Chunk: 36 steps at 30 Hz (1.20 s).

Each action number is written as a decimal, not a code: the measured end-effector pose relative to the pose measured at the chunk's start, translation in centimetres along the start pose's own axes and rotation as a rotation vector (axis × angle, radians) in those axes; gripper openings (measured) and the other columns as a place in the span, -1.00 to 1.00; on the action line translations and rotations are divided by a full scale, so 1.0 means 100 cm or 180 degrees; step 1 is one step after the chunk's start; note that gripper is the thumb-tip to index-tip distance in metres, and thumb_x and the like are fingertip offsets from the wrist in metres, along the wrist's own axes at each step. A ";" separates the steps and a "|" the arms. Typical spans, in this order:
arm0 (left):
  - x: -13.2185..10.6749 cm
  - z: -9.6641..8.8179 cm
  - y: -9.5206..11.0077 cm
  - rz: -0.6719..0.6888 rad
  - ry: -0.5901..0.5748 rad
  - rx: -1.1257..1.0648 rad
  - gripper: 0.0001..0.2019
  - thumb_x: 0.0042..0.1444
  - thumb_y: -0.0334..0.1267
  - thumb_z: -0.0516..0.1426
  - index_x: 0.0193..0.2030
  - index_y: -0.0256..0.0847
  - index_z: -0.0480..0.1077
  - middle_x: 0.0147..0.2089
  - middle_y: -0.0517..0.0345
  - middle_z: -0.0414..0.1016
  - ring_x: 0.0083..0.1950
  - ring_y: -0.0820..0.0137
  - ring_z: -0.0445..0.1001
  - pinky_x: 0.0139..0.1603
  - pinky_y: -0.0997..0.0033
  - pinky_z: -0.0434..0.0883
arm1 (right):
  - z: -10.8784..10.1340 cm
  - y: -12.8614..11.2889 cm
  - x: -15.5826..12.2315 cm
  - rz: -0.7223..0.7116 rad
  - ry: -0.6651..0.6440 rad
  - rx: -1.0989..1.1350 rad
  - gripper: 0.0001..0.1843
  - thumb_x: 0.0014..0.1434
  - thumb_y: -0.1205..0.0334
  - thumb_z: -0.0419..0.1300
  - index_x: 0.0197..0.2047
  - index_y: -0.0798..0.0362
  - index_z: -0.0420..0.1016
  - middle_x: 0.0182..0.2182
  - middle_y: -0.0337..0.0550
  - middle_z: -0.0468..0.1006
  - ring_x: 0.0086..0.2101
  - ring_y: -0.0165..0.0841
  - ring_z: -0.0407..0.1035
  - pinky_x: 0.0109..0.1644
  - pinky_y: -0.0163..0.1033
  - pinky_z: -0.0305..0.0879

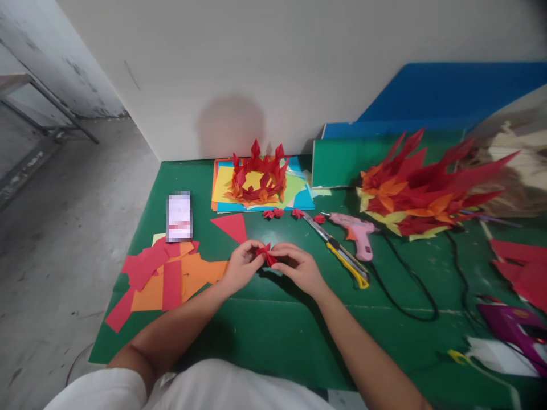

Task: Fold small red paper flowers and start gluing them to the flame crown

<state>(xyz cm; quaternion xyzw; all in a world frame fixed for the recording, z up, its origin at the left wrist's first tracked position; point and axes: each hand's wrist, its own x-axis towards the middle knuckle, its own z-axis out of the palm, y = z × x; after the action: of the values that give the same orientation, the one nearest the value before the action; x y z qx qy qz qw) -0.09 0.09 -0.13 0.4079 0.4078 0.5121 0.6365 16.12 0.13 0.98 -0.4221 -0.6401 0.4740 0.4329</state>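
A small folded red paper flower (268, 255) is pinched between my two hands, just above the green table. My left hand (244, 265) grips its left side with thumb and fingers. From the right, my right hand (298, 266) holds its other side with the fingertips. Beyond my hands lies a red paper triangle (231, 226). Several small folded red paper pieces (272, 213) sit in a row behind it. A utility knife (337, 249) with a yellow handle and a pink glue gun (356, 232) rest to the right of my right hand.
Red and orange paper strips (172, 282) are heaped at the left, with a phone (179, 217) behind them. A red paper crown (258, 179) stands on coloured sheets (222, 183). A larger flame-like paper piece (421, 193) is at right. A black cord (395, 304) loops across the table (273, 341).
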 end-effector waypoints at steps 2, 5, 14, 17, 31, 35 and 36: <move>0.000 0.000 0.001 -0.0045 -0.0030 -0.0005 -0.74 -0.11 -0.11 0.27 -0.37 -0.23 0.36 -0.37 0.20 0.39 -0.35 0.50 0.37 -0.29 0.47 0.37 | -0.001 0.000 0.000 0.0020 -0.0039 0.0074 -0.77 -0.02 0.07 0.32 -0.26 -0.08 0.59 -0.28 -0.13 0.55 -0.22 -0.32 0.43 -0.08 -0.16 0.37; 0.000 -0.001 0.002 -0.0137 0.0017 -0.0003 -0.71 -0.14 -0.10 0.29 -0.37 -0.23 0.37 -0.39 0.21 0.40 -0.37 0.51 0.38 -0.31 0.47 0.37 | -0.002 0.001 0.001 0.0053 -0.0079 0.0150 -0.80 0.03 0.10 0.29 -0.24 -0.10 0.59 -0.25 -0.14 0.55 -0.20 -0.33 0.43 -0.06 -0.16 0.37; 0.002 -0.004 0.006 -0.0226 0.0060 0.0141 -0.72 -0.22 -0.17 0.34 -0.43 -0.24 0.39 -0.46 0.25 0.42 -0.43 0.55 0.37 -0.33 0.50 0.35 | -0.005 0.004 0.000 0.0219 -0.0313 0.0419 -0.82 0.02 0.13 0.30 -0.24 -0.10 0.59 -0.26 -0.17 0.53 -0.24 -0.37 0.43 -0.12 -0.22 0.39; 0.001 -0.005 0.005 -0.0246 0.0000 0.0162 -0.74 -0.21 -0.19 0.33 -0.42 -0.25 0.39 -0.45 0.24 0.42 -0.42 0.55 0.39 -0.31 0.49 0.36 | -0.006 0.005 0.000 0.0208 -0.0317 0.0378 -0.84 0.05 0.13 0.27 -0.26 -0.08 0.59 -0.26 -0.16 0.53 -0.23 -0.36 0.43 -0.09 -0.21 0.38; -0.008 -0.001 -0.003 0.0440 -0.0251 0.1145 -0.86 -0.03 -0.43 0.13 -0.33 -0.21 0.23 -0.35 0.23 0.30 -0.34 0.52 0.32 -0.27 0.49 0.33 | 0.013 0.000 -0.005 -0.0663 0.0240 -0.0762 -0.88 0.10 0.37 0.13 -0.27 -0.01 0.37 -0.35 -0.19 0.46 -0.31 -0.36 0.38 -0.22 -0.24 0.33; -0.008 -0.001 -0.002 0.0417 -0.0203 0.1154 -0.89 -0.01 -0.38 0.14 -0.35 -0.22 0.25 -0.35 0.20 0.32 -0.33 0.50 0.34 -0.26 0.48 0.33 | 0.012 0.002 -0.004 -0.0576 0.0246 -0.0858 -0.92 0.11 0.34 0.15 -0.28 -0.01 0.38 -0.36 -0.19 0.45 -0.32 -0.37 0.37 -0.23 -0.26 0.30; -0.007 -0.001 -0.002 0.0368 -0.0226 0.1063 -0.89 -0.01 -0.36 0.15 -0.34 -0.22 0.26 -0.35 0.20 0.33 -0.33 0.51 0.35 -0.27 0.48 0.34 | 0.012 0.002 -0.004 -0.0535 0.0273 -0.0880 -0.93 0.12 0.32 0.15 -0.29 -0.01 0.38 -0.36 -0.20 0.45 -0.32 -0.37 0.36 -0.24 -0.26 0.30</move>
<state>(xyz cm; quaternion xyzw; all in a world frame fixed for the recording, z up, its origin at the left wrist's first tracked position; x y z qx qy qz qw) -0.23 -0.64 -0.24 0.5485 0.4403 0.4583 0.5434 15.11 -0.46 0.51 -0.4424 -0.7133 0.3251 0.4357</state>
